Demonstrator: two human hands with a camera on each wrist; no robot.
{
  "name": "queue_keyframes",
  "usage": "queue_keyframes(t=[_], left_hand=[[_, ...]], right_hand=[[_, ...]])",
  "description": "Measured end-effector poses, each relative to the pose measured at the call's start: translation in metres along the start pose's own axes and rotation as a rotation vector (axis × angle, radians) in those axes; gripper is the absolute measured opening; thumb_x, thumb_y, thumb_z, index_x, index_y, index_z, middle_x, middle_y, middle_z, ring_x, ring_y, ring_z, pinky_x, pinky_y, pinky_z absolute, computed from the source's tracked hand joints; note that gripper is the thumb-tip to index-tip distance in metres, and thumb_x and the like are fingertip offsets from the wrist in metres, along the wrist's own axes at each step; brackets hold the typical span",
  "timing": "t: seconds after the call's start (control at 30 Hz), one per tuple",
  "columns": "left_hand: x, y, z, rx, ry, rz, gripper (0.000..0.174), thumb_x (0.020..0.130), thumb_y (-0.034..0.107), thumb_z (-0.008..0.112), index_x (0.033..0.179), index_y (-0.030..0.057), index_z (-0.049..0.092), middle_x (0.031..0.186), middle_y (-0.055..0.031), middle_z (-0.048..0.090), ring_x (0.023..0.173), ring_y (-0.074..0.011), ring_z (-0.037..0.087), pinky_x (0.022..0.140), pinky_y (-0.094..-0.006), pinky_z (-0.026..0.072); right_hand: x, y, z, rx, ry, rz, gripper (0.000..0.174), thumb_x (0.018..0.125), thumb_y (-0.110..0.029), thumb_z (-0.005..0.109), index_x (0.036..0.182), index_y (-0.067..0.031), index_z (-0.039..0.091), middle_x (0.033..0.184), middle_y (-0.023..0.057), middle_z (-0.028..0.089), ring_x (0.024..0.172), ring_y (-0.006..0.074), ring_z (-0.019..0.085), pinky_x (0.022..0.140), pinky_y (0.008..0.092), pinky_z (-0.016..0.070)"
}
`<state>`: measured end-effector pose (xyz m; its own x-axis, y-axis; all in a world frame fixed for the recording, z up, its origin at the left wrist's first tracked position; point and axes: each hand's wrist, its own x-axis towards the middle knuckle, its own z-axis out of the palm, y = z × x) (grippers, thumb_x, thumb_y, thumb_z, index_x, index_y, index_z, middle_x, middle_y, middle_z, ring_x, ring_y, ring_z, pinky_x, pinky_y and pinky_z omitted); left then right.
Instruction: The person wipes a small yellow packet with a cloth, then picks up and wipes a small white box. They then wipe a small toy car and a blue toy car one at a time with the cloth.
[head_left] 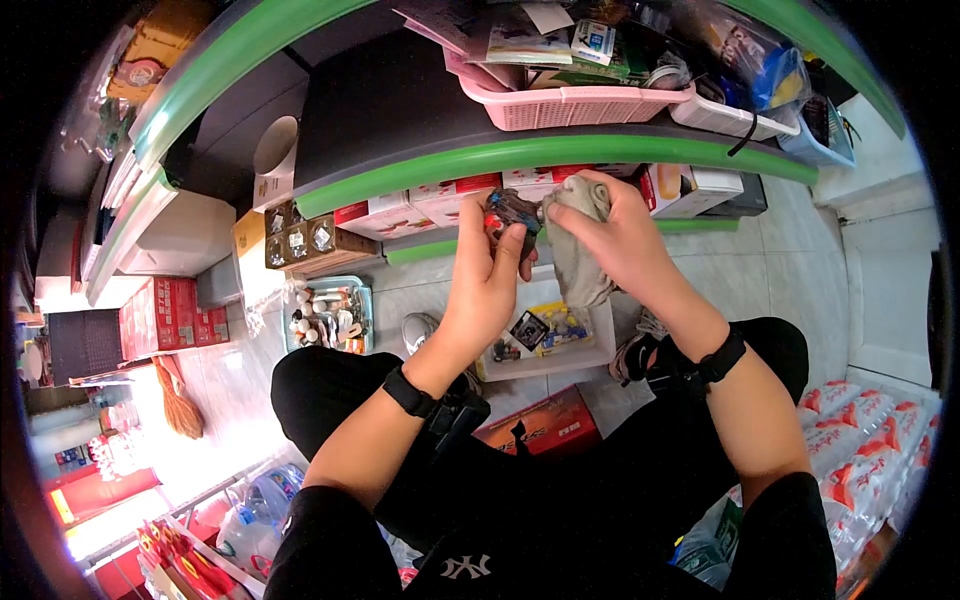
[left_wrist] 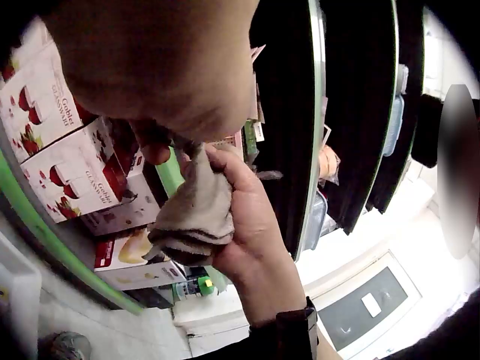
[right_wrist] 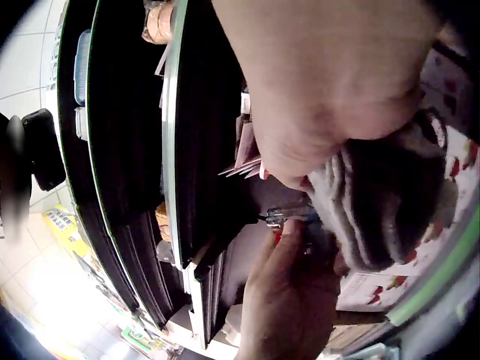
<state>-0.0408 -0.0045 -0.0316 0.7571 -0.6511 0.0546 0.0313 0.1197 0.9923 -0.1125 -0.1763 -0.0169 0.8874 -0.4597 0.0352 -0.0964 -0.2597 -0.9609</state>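
Note:
In the head view my left hand (head_left: 482, 270) grips a small dark bundle with red and blue parts (head_left: 514, 208); its exact kind I cannot tell. My right hand (head_left: 625, 240) holds a grey-beige cloth (head_left: 582, 262), with the thumb pressed on its upper part, right beside the bundle. The cloth hangs down in folds from the fingers. In the left wrist view the cloth (left_wrist: 196, 210) droops from the right hand, while the back of the left hand hides the bundle. Seen from the right wrist, the left hand (right_wrist: 289, 292) pinches the bundle near the cloth (right_wrist: 375, 202).
Below the hands a white bin (head_left: 597, 365) holds a black square item and yellow packs. A blue basket (head_left: 368, 305) of small bottles stands to the left. Ahead runs a green-edged shelf (head_left: 560, 155) bearing a pink basket (head_left: 590, 108). Wrapped bottles (head_left: 860, 440) stand at the right.

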Motion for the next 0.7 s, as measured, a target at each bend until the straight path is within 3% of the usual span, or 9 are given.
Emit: queue_keyframes(t=[0.17, 0.33, 0.47, 0.57, 0.6, 0.7], left_hand=[[0.005, 0.001, -0.006, -0.001, -0.029, 0.042, 0.025, 0.110, 0.007, 0.049, 0.133, 0.0020, 0.041, 0.104, -0.0074, 0.060, 0.079, -0.0123, 0.057, 0.069, -0.0268, 0.0504], [0.008, 0.003, -0.005, 0.064, -0.007, 0.042, 0.025, 0.109, 0.005, 0.048, 0.133, 0.0019, 0.044, 0.107, -0.0081, 0.062, 0.084, -0.0127, 0.058, 0.072, -0.0291, 0.0511], [0.014, 0.004, -0.016, -0.379, 0.050, -0.188, 0.036, 0.108, 0.014, 0.048, 0.143, 0.0072, 0.045, 0.112, -0.0076, 0.062, 0.093, -0.0197, 0.062, 0.080, -0.0336, 0.0516], [0.011, 0.004, -0.030, -0.517, -0.022, -0.312, 0.038, 0.107, 0.015, 0.048, 0.144, 0.0100, 0.046, 0.112, -0.0060, 0.062, 0.087, -0.0180, 0.060, 0.078, -0.0306, 0.0500], [0.009, 0.020, -0.018, -0.492, 0.070, -0.386, 0.034, 0.108, 0.018, 0.047, 0.141, 0.0128, 0.050, 0.110, -0.0043, 0.061, 0.079, -0.0158, 0.058, 0.072, -0.0283, 0.0480], [0.010, 0.007, -0.028, -0.627, -0.151, -0.473, 0.035, 0.109, 0.023, 0.046, 0.141, 0.0090, 0.050, 0.108, -0.0040, 0.061, 0.075, -0.0143, 0.057, 0.068, -0.0279, 0.0475]], right_hand=[[-0.008, 0.003, 0.005, 0.134, -0.181, 0.093, 0.039, 0.086, -0.022, 0.077, 0.110, 0.0077, 0.067, 0.099, 0.0177, 0.074, 0.090, 0.0243, 0.071, 0.085, 0.0357, 0.0538], [-0.010, 0.007, 0.008, 0.052, -0.068, 0.022, 0.042, 0.087, -0.021, 0.078, 0.114, 0.0074, 0.064, 0.098, 0.0148, 0.073, 0.089, 0.0195, 0.069, 0.083, 0.0331, 0.0534], [-0.005, -0.007, 0.000, 0.136, -0.036, 0.060, 0.043, 0.087, -0.021, 0.079, 0.118, 0.0056, 0.064, 0.105, 0.0125, 0.073, 0.095, 0.0170, 0.068, 0.087, 0.0327, 0.0526], [-0.003, -0.009, -0.003, 0.119, -0.078, 0.035, 0.041, 0.088, -0.019, 0.078, 0.121, 0.0020, 0.064, 0.109, 0.0105, 0.073, 0.100, 0.0170, 0.067, 0.090, 0.0326, 0.0517], [-0.003, -0.011, -0.004, 0.091, -0.105, 0.024, 0.041, 0.088, -0.018, 0.078, 0.122, 0.0006, 0.064, 0.110, 0.0098, 0.072, 0.101, 0.0173, 0.067, 0.092, 0.0325, 0.0514], [-0.009, -0.021, 0.006, 0.056, -0.160, -0.314, 0.037, 0.088, -0.015, 0.076, 0.121, -0.0028, 0.064, 0.109, 0.0086, 0.072, 0.103, 0.0196, 0.068, 0.092, 0.0332, 0.0516]])
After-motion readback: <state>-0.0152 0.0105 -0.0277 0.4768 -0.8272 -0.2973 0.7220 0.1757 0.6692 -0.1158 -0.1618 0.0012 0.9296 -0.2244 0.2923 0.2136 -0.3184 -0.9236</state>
